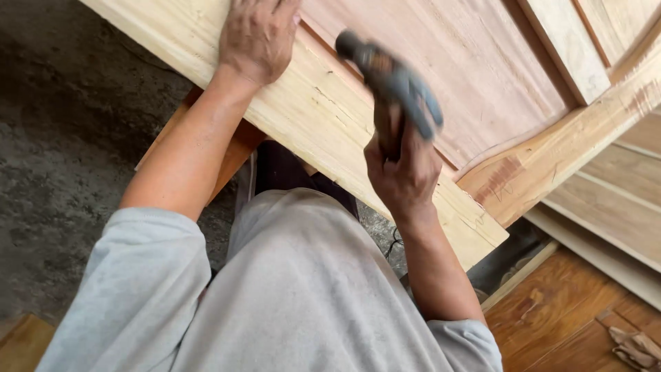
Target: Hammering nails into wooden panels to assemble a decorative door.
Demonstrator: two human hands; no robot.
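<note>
Here the person leans over a wooden door panel that lies flat, with its pale outer frame rail running diagonally across the view and a reddish inset panel beyond it. The left hand lies palm down on the pale rail near the top of the view, fingers spread and flat, gripping nothing and simply pressing the wood. The right hand is closed tightly round the wooden handle of a hammer, whose dark head is raised above the seam where the pale rail meets the reddish panel; the head is blurred, so its exact shape is hard to make out. No nail or peg can be seen beneath it. Judging from this pose, a blow is in hand, and doing it well would mean keeping the left hand well apart from the striking spot while still weighting the rail, bringing the head down square rather than tilted so the soft pale wood is not dented, and letting the wrist guide the swing. Under the panel a brown support shows, with the rough concrete floor to the left and more planks to the right.
</note>
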